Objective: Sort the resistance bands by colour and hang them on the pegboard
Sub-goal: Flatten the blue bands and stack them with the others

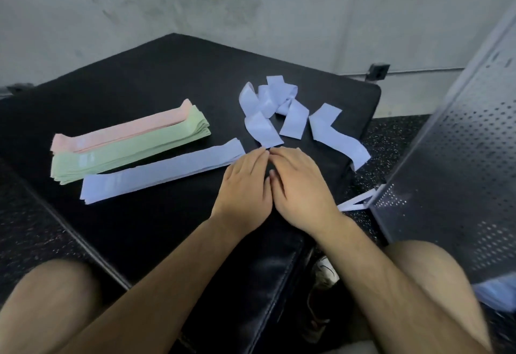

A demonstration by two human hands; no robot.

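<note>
Three flat stacks of bands lie side by side on the black bench (pixel 145 80): pink bands (pixel 120 131) at the back, green bands (pixel 131 147) in the middle, pale blue bands (pixel 159 170) in front. To their right lies a loose tangle of pale blue bands (pixel 275 110), one of them trailing off the bench's right edge. My left hand (pixel 245 183) and my right hand (pixel 300 183) lie flat side by side just below the tangle, fingers straight, fingertips near the end of a loose blue band. Neither hand holds anything.
A grey perforated pegboard (pixel 458 158) leans at the right, with a pale blue band (pixel 356 203) hanging from its lower left edge. Behind the bench is a grey concrete wall (pixel 251 4). My knees frame the bottom, with a shoe (pixel 325 270) on the speckled floor.
</note>
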